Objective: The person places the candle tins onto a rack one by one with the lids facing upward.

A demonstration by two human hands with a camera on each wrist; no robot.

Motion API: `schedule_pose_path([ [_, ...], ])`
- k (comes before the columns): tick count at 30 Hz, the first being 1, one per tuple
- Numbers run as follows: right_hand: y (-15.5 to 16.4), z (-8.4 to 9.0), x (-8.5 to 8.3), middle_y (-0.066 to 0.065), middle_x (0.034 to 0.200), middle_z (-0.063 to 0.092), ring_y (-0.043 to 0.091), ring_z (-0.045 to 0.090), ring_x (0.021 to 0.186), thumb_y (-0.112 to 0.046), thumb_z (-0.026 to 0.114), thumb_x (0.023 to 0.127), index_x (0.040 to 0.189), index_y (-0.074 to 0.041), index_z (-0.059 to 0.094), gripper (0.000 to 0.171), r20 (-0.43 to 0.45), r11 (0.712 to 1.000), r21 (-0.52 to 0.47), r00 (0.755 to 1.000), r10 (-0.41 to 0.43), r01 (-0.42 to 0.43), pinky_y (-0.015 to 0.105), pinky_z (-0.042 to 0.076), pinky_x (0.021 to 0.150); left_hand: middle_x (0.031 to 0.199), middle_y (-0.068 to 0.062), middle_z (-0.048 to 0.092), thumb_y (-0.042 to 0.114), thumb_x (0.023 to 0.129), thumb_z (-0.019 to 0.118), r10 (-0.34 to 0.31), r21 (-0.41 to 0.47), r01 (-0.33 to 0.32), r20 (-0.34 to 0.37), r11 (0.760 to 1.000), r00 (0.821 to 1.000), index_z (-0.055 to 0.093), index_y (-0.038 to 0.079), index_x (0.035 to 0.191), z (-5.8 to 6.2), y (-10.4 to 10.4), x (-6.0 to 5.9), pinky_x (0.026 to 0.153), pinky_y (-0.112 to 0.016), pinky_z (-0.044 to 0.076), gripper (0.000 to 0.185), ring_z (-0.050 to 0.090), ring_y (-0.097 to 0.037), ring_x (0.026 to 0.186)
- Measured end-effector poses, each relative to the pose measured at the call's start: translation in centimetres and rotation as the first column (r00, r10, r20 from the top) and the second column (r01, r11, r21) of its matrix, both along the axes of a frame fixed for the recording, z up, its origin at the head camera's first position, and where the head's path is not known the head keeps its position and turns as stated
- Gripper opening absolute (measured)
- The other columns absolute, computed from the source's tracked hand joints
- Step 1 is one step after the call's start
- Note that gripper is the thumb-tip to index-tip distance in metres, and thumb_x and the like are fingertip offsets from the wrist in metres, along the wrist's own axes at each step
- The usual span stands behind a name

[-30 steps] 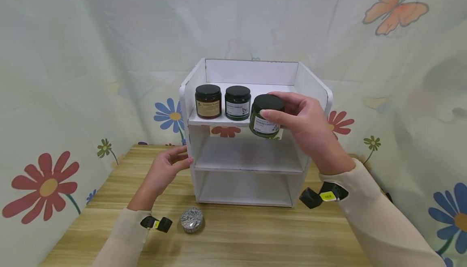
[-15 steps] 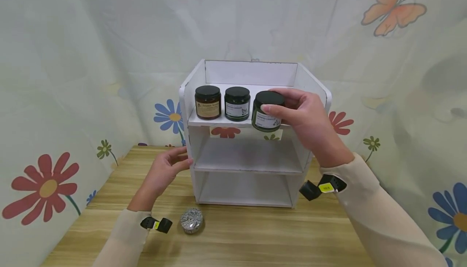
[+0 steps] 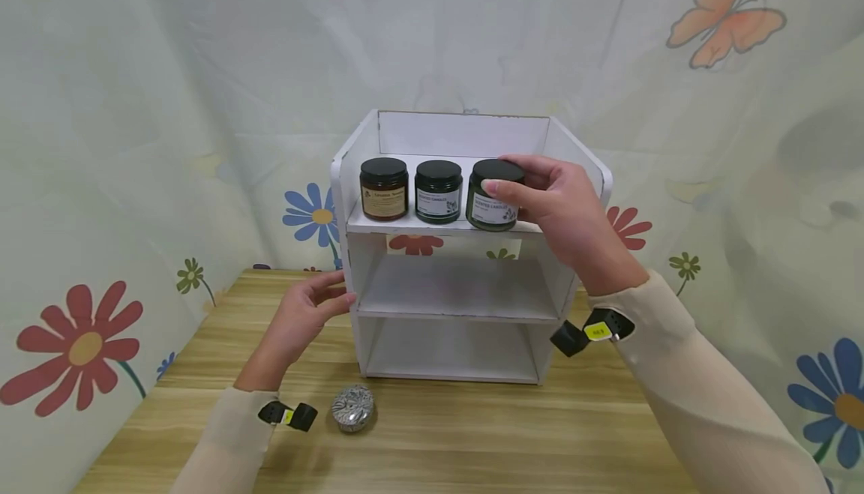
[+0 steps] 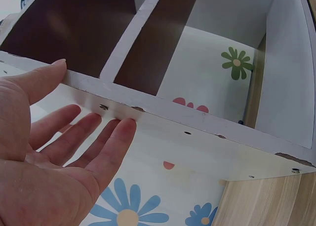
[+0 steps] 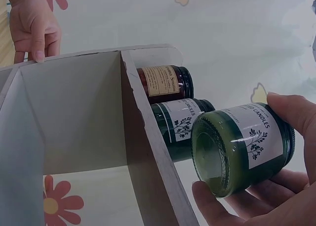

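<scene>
Your right hand [image 3: 563, 205] grips the green candle jar [image 3: 493, 198] at the top shelf's front edge, 3 o'clock of the dark jar [image 3: 439, 191]. Your left hand [image 3: 304, 314], fingers flat and relaxed, touches the white shelf unit [image 3: 351, 269] at its 9 o'clock side.

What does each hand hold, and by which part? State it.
The right hand grips the green glass candle jar by its black lid and side. The left hand holds nothing; its straight fingers touch the white wooden shelf unit.
</scene>
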State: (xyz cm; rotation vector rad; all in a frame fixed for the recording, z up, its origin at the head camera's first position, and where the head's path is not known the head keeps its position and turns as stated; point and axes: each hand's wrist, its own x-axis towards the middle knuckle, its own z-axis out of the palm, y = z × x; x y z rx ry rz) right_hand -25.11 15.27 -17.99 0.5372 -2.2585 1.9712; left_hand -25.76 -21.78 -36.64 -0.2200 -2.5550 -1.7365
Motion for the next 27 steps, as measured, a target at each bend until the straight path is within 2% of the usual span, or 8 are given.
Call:
schedule_pose_path([
  [6, -0.2, 0.0, -0.4, 0.006, 0.123, 0.073, 0.014, 0.071, 0.102, -0.026, 0.082, 0.088, 0.138, -0.011, 0.064, 0.055, -0.004, 1.000, -0.014, 1.000, 0.002, -0.002, 0.024, 0.061, 0.088, 0.155, -0.004, 0.051, 0.052, 0.091, 0.074, -0.002, -0.002, 0.002, -0.008, 1.000, 1.000, 0.054, 0.022, 0.149, 0.1, 0.1, 0.0, 0.112, -0.055, 0.048, 0.068, 0.053, -0.033, 0.139],
  [16, -0.2, -0.2, -1.1, 0.007, 0.129, 0.070, 0.016, 0.068, 0.111, -0.032, 0.081, 0.090, 0.140, -0.015, 0.063, 0.055, -0.006, 0.999, 0.025, 1.000, -0.021, 0.021, 0.027, 0.057, 0.099, 0.153, -0.006, 0.052, 0.048, 0.092, 0.074, -0.007, 0.005, 0.007, -0.015, 1.000, 1.000, 0.055, 0.020, 0.149, 0.2, 0.2, 0.2, 0.110, -0.054, 0.050, 0.066, 0.054, -0.033, 0.138],
  [23, -0.3, -0.3, -1.3, 0.006, 0.126, 0.071, 0.016, 0.068, 0.109, -0.032, 0.081, 0.090, 0.139, -0.015, 0.064, 0.055, -0.017, 0.999, 0.040, 0.999, -0.028, 0.029, 0.020, 0.057, 0.095, 0.154, -0.005, 0.051, 0.048, 0.092, 0.074, -0.011, 0.010, 0.012, -0.019, 1.000, 1.000, 0.055, 0.021, 0.148, 0.1, 0.1, 0.1, 0.110, -0.055, 0.050, 0.065, 0.054, -0.034, 0.138],
  [27, -0.3, -0.4, -1.5, 0.005, 0.126, 0.072, 0.016, 0.067, 0.111, -0.034, 0.081, 0.089, 0.139, -0.017, 0.065, 0.055, -0.020, 0.996, 0.073, 0.999, -0.042, 0.043, 0.020, 0.057, 0.096, 0.154, -0.005, 0.051, 0.048, 0.092, 0.074, -0.012, 0.011, 0.012, -0.019, 1.000, 1.000, 0.055, 0.021, 0.148, 0.1, 0.1, 0.1, 0.110, -0.054, 0.050, 0.065, 0.054, -0.034, 0.139],
])
